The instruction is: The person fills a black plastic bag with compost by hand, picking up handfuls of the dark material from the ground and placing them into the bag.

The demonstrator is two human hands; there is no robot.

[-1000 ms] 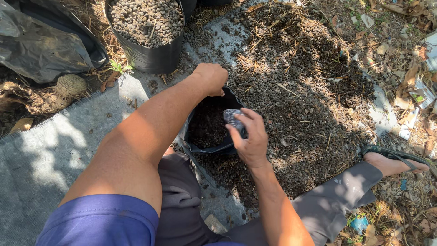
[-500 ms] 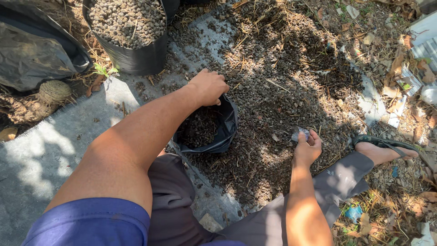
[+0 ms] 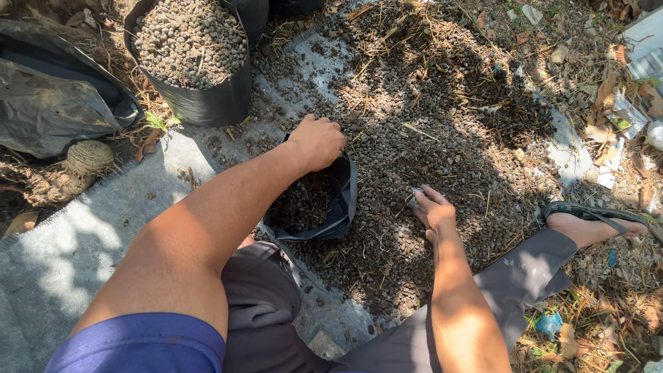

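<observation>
My left hand [image 3: 318, 141] grips the far rim of a small black plastic grow bag [image 3: 331, 207], holding it open; dark pellet-like soil lies inside. My right hand [image 3: 434, 207] is down on the spread of dark soil pellets [image 3: 428, 117], fingers closed around a small clear plastic scoop [image 3: 414, 197] pressed into the pile just right of the bag. Most of the scoop is hidden by my fingers.
A filled black grow bag [image 3: 200, 62] stands at the upper left. A crumpled black plastic sheet [image 3: 55, 97] lies far left beside a round woven ball [image 3: 90, 157]. My sandalled foot [image 3: 594, 224] rests at right among dry leaves. Grey matting [image 3: 62, 235] covers the ground at left.
My right hand moved from over the small bag out to the right and down onto the soil pile, then slightly back toward the bag. The left hand kept its hold on the rim.
</observation>
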